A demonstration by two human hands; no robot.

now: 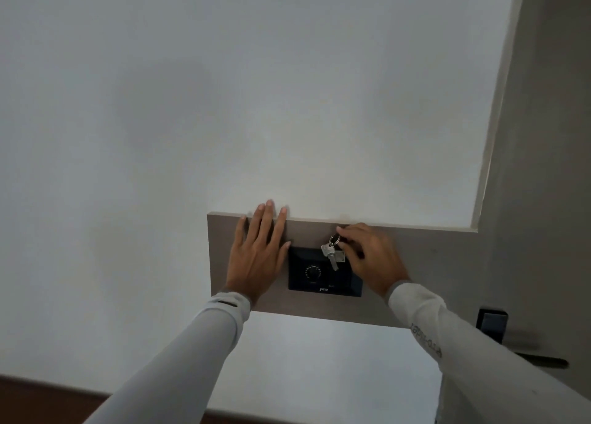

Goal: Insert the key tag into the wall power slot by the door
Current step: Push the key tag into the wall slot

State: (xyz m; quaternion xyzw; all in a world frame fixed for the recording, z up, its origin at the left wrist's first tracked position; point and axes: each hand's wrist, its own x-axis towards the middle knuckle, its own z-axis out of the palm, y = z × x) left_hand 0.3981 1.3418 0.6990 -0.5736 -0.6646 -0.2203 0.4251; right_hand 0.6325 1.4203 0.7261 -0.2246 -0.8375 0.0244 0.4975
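Note:
A black power slot plate [323, 276] with a round dial is set in a grey-brown wall panel [415, 263]. My right hand [371, 257] is at the plate's upper right corner, fingers pinched on the key tag; the tag itself is hidden by the fingers. From its ring hang silver keys [332, 254], dangling over the top of the plate. My left hand [259, 251] lies flat on the panel just left of the plate, fingers spread and holding nothing.
White wall surrounds the panel. The door [543, 167] stands at the right, with a dark lock plate and lever handle [524, 347] low on it. A dark skirting strip runs along the bottom left.

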